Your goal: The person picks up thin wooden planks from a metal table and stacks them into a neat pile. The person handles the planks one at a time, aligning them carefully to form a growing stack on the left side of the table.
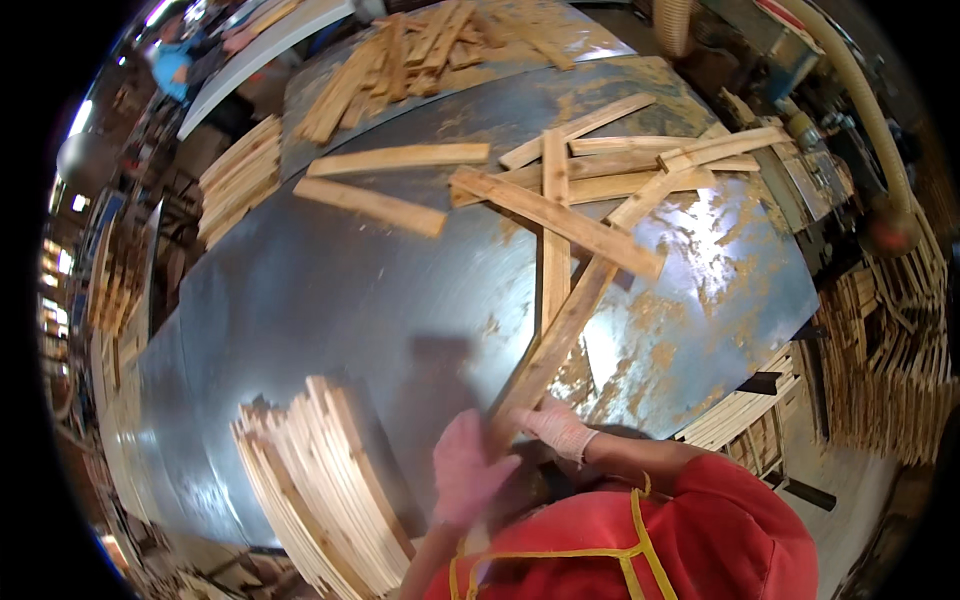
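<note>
A long wooden plank [558, 340] slants from my body up across the metal table, its far part beneath another plank [565, 222]. My right hand [560, 428], in a pale glove, grips the near end from the right, its fingers curled at the edge. On the left of that end is my left hand [468, 470], gloved and slightly blurred, with thumb apart from stretched fingers. Whether it touches the plank is hard to tell. Left of it, a stack of pale planks [325, 480] stands at the table's near edge.
Loose boards [395, 155] lie across the metal table [330, 290], with sawdust on its right side. A heap of boards [410, 60] covers the far end. Machinery with a hose [870, 110] stands far right, above piled slats [880, 370]. Another person [175, 65] is at far left.
</note>
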`<state>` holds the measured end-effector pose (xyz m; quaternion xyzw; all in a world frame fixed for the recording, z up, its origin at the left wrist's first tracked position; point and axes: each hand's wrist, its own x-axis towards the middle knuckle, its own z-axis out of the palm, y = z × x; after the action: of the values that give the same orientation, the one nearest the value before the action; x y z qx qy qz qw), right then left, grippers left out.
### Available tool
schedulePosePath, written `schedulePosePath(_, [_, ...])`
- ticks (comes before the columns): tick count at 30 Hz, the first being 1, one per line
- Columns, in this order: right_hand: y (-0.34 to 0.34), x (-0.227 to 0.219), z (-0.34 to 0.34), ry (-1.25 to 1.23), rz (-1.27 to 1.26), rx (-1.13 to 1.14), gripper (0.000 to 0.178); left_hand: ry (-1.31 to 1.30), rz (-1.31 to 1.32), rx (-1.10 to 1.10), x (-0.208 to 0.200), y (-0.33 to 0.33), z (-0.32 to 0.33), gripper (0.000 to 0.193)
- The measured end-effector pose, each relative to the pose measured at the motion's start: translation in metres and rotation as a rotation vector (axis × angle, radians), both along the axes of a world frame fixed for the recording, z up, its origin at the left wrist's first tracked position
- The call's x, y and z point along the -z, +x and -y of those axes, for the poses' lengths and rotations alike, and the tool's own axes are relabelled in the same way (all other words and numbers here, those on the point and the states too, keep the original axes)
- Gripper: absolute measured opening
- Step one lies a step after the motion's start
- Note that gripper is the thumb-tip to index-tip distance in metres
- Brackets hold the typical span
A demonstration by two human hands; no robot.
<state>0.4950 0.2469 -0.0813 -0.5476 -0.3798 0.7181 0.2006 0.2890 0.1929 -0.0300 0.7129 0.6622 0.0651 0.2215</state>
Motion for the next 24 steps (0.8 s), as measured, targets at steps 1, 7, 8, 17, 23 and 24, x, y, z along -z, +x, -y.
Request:
schedulePosePath(1, [-0.010,-0.004,0.009,0.026,0.050,-0.172,0.060,-0.072,-0.037,0.019,0.000,0.005,0.000,0.096])
schedulePosePath(7, [-0.015,-0.042,-0.016,0.458,-0.025,-1.001,0.060,-0.148,-0.035,0.090,0.008,-0.036,0.026,0.079])
schedulePosePath(8, [-0.018,-0.051,-0.024,0.472,-0.093,-1.052,0.059,-0.110,0.041,0.088,0.000,-0.049,0.045,0.076])
schedulePosePath(17, [0.027,-0.067,-0.123,0.632,0.402,0.130,0.071,-0.679,0.930,-0.424,0.024,-0.154,0.287,0.069])
schedulePosePath(23, [0.027,0.010,-0.181,0.490,0.718,0.224,0.083,-0.290,0.206,-0.625,0.004,-0.140,0.269,0.065])
schedulePosePath(24, [0.018,0.019,-0.188,0.481,0.761,0.223,0.086,-0.056,0.134,-0.617,0.021,-0.139,0.270,0.064])
